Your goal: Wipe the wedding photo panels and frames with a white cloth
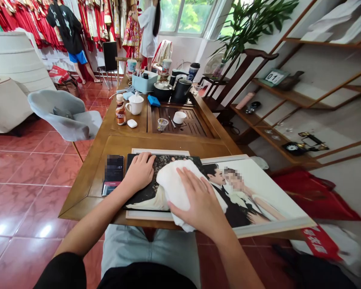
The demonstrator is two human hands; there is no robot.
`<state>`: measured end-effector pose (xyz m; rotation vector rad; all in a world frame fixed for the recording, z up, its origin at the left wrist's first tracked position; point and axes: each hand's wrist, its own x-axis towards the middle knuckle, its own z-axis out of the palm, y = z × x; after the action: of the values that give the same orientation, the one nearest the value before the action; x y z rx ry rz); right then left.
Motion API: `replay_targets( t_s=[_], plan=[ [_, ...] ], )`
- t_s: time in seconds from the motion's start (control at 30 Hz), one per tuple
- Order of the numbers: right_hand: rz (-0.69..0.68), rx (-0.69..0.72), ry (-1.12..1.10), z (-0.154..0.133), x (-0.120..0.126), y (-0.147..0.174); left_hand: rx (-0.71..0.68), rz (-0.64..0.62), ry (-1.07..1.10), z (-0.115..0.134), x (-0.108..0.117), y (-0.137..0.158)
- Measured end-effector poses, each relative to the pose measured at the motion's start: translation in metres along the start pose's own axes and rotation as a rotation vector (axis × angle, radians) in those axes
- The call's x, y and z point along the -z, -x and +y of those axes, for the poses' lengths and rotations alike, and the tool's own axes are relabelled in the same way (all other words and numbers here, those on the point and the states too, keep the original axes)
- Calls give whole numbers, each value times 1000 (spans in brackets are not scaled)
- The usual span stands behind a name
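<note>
The dark picture (155, 185) lies flat in the lower middle of the frame, on top of a pale frame (150, 215) on the wooden table (123, 142). The left hand (140, 170) rests on its upper left part, fingers a little bent and not pinching anything. The right hand (195, 196) is spread out over a bunched white cloth (172, 180), which hides the right side of the dark picture. I think a wipe is partway done, but I can't tell which bits are clean. The left side shows bare, with no cloth on it. The big picture (260, 198), lower right, has most of its top bare too, so it may be left to do.
</note>
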<state>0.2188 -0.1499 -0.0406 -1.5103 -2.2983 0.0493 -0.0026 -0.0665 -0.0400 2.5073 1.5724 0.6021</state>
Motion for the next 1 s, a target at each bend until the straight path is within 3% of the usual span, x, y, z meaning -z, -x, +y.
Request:
replay_targets(
  t_s=[0.1, 0.27, 0.6, 0.83, 1.0],
  plan=[
    [-22, 20, 71, 16, 7, -1, -11, 2, -113, -3, -8, 1],
    [-40, 8, 80, 36, 8, -13, -18, -14, -103, -6, -13, -1],
    [-139, 249, -96, 14, 9, -10, 14, 24, -98, -8, -20, 0],
    [-66, 110, -23, 45, 8, -17, 2, -16, -114, -6, -15, -1],
    [-133, 229, -66, 26, 10, -9, 8, -6, -93, -6, -15, -1]
  ],
)
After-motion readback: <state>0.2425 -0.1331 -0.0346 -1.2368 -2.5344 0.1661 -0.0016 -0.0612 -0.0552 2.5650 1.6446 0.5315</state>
